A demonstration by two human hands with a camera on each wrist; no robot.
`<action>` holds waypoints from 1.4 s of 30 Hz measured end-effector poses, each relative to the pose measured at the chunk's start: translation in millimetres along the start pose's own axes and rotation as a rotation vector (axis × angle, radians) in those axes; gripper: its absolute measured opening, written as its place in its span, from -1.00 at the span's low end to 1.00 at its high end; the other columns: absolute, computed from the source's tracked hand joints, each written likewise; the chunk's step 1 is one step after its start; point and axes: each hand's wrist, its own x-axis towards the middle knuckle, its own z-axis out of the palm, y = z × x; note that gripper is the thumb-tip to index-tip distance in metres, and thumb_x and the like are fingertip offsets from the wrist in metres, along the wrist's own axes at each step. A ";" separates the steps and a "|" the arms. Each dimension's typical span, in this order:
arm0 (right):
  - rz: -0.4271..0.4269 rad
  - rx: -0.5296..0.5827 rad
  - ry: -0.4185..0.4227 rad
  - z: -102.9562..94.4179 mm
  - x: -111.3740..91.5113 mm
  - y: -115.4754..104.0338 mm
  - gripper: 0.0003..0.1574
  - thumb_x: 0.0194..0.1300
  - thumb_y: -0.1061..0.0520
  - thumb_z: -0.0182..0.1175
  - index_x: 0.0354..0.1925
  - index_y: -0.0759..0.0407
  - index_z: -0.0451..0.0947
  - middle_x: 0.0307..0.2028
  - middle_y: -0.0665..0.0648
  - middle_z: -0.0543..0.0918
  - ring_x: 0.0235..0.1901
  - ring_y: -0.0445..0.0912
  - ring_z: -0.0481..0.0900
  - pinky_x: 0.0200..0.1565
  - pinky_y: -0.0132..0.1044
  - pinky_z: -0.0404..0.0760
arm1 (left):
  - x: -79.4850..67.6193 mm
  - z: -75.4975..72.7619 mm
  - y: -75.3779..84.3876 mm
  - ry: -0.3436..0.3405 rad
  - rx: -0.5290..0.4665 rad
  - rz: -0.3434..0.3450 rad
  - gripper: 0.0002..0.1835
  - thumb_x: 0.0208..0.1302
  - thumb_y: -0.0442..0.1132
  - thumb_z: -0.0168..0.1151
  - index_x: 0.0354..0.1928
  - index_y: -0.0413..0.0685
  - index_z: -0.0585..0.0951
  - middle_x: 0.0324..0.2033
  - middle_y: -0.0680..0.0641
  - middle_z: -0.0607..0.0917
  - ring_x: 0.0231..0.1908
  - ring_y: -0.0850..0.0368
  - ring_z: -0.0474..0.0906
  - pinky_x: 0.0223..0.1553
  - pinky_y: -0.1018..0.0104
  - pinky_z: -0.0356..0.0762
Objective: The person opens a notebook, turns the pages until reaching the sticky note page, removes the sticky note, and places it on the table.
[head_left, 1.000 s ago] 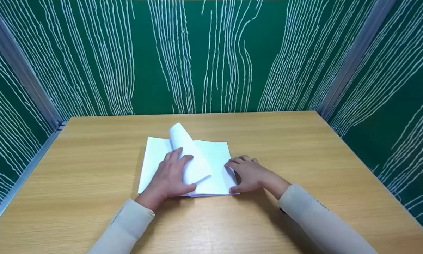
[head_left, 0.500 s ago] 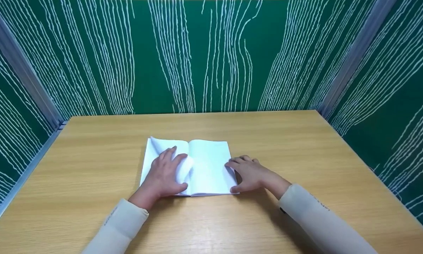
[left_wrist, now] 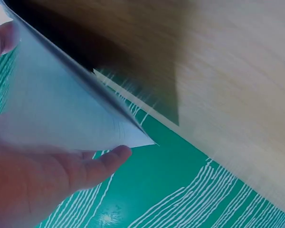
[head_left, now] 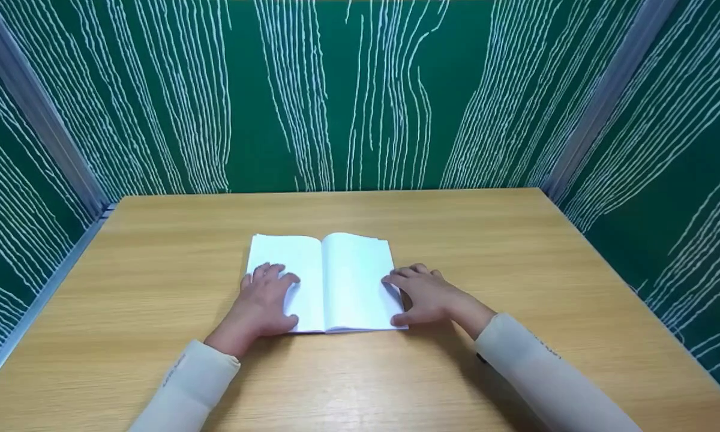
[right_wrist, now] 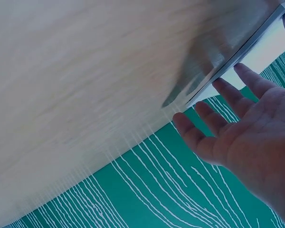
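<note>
A book [head_left: 357, 282] with blank white pages lies spread on the table, its crease near the middle. My left hand [head_left: 261, 303] rests on the left page, fingers spread, thumb near the lower edge. In the left wrist view, the fingers of that hand [left_wrist: 42, 175] lie over the page [left_wrist: 71, 99] close to its outer edge. At the right page's outer edge, my right hand [head_left: 426, 295] touches the paper with fingertips and thumb. Seen from the right wrist, the fingers of this hand [right_wrist: 256, 123] are extended and apart, two of them right at the book's edge [right_wrist: 242, 52].
The book lies on a wood-grain table [head_left: 360, 384]. Green panels [head_left: 360, 96] with white wavy lines stand behind the table and along both sides, joined by grey metal posts [head_left: 606, 96] at the corners.
The page that was curled up over the middle has turned over to the left and lies flat. My left hand has moved left with it; my right hand has stayed in place.
</note>
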 end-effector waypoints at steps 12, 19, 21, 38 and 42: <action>0.061 -0.038 0.006 2.0 5.0 -5.8 0.04 0.00 -0.45 0.30 0.37 -0.11 0.28 0.37 0.10 0.34 0.35 0.12 0.19 0.29 0.24 0.18 | 4.0 2.0 7.7 -0.068 -0.070 0.115 -0.45 0.07 -0.05 0.31 0.14 0.00 0.51 0.21 -0.10 0.47 0.28 -0.10 0.26 0.30 -0.13 0.18; 0.081 -0.038 0.004 2.9 6.8 -9.4 0.08 -0.03 -0.49 0.29 0.38 -0.15 0.27 0.39 0.12 0.31 0.36 0.15 0.17 0.31 0.27 0.14 | 9.7 5.4 24.7 -0.071 -0.128 0.178 -0.21 -0.01 0.20 0.38 0.28 0.14 0.40 0.27 0.01 0.40 0.23 0.03 0.29 0.29 0.03 0.33; 0.086 -0.034 0.001 2.8 6.9 -10.6 0.09 -0.04 -0.50 0.28 0.39 -0.18 0.26 0.40 0.13 0.29 0.37 0.15 0.16 0.31 0.28 0.12 | 11.0 6.5 29.5 -0.067 -0.131 0.194 -0.14 -0.09 0.25 0.40 0.30 0.20 0.38 0.30 0.00 0.36 0.24 0.03 0.29 0.27 0.01 0.36; 0.046 -0.037 -0.048 -0.5 2.8 -10.7 0.09 -0.01 -0.44 0.30 0.43 -0.20 0.19 0.43 0.16 0.24 0.41 0.22 0.10 0.28 0.38 0.10 | 13.2 10.9 38.7 -0.052 -0.086 0.259 -0.44 0.03 0.16 0.37 0.14 0.30 0.59 0.37 0.05 0.35 0.36 0.00 0.21 0.33 -0.03 0.27; 0.051 -0.032 -0.066 -3.1 1.4 -9.0 0.08 0.01 -0.38 0.31 0.43 -0.19 0.17 0.44 0.13 0.22 0.43 0.19 0.08 0.30 0.36 0.07 | 10.8 10.6 35.3 -0.026 -0.082 0.257 -0.41 0.02 0.15 0.39 0.15 0.30 0.56 0.36 0.04 0.36 0.34 0.01 0.21 0.33 -0.02 0.28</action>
